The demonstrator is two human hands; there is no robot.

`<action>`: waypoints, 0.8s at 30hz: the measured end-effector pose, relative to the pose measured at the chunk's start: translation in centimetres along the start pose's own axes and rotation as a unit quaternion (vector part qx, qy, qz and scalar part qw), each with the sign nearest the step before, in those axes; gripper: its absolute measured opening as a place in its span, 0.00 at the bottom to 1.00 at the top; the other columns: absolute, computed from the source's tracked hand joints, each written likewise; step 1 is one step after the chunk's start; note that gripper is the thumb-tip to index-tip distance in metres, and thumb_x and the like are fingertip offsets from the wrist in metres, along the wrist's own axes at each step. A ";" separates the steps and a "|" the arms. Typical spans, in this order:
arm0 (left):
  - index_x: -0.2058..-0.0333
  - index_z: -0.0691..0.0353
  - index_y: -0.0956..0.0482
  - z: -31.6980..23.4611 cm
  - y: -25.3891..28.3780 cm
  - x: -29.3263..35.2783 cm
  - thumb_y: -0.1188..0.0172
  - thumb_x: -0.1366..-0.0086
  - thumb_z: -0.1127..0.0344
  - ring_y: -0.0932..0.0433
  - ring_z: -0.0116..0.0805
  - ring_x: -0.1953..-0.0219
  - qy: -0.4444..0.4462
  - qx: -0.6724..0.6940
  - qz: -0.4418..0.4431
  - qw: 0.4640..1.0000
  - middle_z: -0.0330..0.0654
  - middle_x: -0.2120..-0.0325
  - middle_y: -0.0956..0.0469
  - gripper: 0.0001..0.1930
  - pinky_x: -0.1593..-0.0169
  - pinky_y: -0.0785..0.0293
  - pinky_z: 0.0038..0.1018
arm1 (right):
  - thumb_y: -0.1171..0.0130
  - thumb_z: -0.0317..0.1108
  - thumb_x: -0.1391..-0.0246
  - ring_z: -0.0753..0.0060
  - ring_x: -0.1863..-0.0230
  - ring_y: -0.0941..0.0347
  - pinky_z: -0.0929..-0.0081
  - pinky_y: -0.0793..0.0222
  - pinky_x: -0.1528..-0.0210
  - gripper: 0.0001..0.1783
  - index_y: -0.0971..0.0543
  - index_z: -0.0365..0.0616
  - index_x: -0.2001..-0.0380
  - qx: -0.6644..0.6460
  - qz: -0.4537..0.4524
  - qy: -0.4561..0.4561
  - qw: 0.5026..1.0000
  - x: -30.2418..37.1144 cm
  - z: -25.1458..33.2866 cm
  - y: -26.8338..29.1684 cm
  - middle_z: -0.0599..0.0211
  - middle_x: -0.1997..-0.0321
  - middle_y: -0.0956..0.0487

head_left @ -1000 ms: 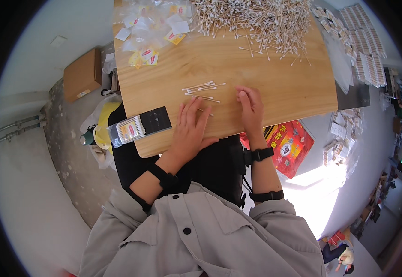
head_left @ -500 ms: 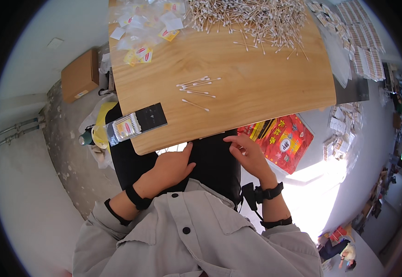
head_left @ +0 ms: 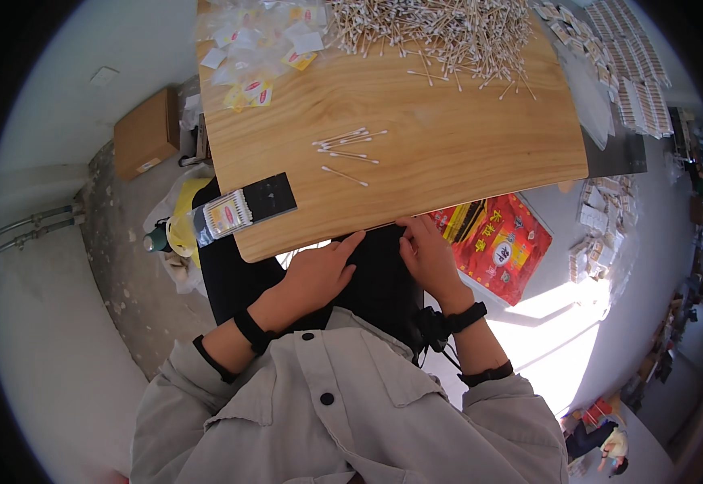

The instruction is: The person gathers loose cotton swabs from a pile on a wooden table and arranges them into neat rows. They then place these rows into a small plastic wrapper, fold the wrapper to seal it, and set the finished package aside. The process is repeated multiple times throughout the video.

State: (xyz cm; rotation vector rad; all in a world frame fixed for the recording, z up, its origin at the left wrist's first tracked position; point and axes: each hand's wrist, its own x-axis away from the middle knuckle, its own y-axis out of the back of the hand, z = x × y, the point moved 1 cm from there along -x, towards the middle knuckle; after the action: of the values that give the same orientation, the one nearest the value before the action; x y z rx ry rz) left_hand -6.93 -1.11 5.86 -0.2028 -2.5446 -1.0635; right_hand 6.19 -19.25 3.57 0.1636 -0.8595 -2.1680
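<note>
At the near edge of the wooden table, my left hand has its index finger stretched toward the edge and the thumb held apart, holding nothing I can see. My right hand is just to its right, fingertips at the table's edge, fingers partly bent and apart; nothing shows in it. Beyond them, several loose cotton swabs lie on the tabletop. To the left, a clear packet of cotton swabs lies at the table's left edge, beside a flat black plate.
A large heap of cotton swabs covers the far side, with clear labelled bags at far left. Right of the table lie a red printed sack and stacked packets. A cardboard box stands left. Another person is at lower right.
Both hands have moved up closer to the table's near edge. My right hand has turned more upright, and the left has shifted right. The swabs and packet lie as before.
</note>
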 end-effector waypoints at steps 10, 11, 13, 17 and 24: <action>0.42 0.59 0.30 0.8 -0.8 -1.2 0.39 0.41 0.66 0.21 0.47 0.67 -0.036 0.032 -0.039 0.998 0.47 0.72 0.21 0.26 0.60 0.27 0.39 | 0.36 0.35 0.44 0.74 0.68 0.25 0.76 0.29 0.64 0.13 0.19 0.40 0.59 -0.149 -0.113 -0.108 0.976 0.6 -2.2 -2.1 0.65 0.67 0.22; 0.43 0.59 0.30 0.9 -0.7 -1.3 0.39 0.41 0.66 0.21 0.47 0.67 -0.035 0.034 -0.032 0.998 0.47 0.72 0.21 0.26 0.60 0.27 0.39 | 0.36 0.36 0.45 0.78 0.68 0.26 0.78 0.30 0.65 0.13 0.19 0.39 0.60 -0.166 -0.115 -0.119 0.972 0.5 -2.1 -2.3 0.67 0.67 0.22; 0.43 0.58 0.29 1.0 -0.4 -1.4 0.39 0.41 0.66 0.21 0.47 0.67 -0.036 0.034 -0.027 0.998 0.47 0.72 0.21 0.25 0.60 0.27 0.40 | 0.34 0.37 0.45 0.82 0.70 0.27 0.81 0.31 0.66 0.13 0.18 0.38 0.64 -0.183 -0.114 -0.145 0.966 -0.2 -2.2 -2.4 0.69 0.70 0.21; 0.44 0.58 0.28 1.6 -1.0 -1.4 0.39 0.41 0.66 0.21 0.47 0.67 -0.064 0.015 -0.054 0.996 0.46 0.71 0.21 0.24 0.60 0.27 0.39 | 0.33 0.38 0.48 0.78 0.73 0.25 0.78 0.30 0.65 0.13 0.17 0.37 0.68 -0.154 -0.100 -0.186 0.965 -1.4 -2.9 -2.3 0.68 0.75 0.20; 0.45 0.57 0.28 1.2 0.9 -0.3 0.37 0.41 0.65 0.22 0.48 0.65 -0.090 0.080 -0.054 0.991 0.47 0.68 0.22 0.24 0.56 0.26 0.38 | 0.36 0.37 0.47 0.82 0.74 0.28 0.80 0.31 0.68 0.12 0.18 0.37 0.68 -0.280 -0.086 -0.226 0.929 -2.0 -0.6 -0.3 0.70 0.77 0.22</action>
State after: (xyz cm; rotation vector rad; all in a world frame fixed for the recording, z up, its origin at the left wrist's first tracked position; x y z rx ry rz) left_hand -6.75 0.40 5.52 -0.1248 -2.8173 -0.9090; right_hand 7.61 -18.00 2.57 -0.5863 -0.4336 -2.5724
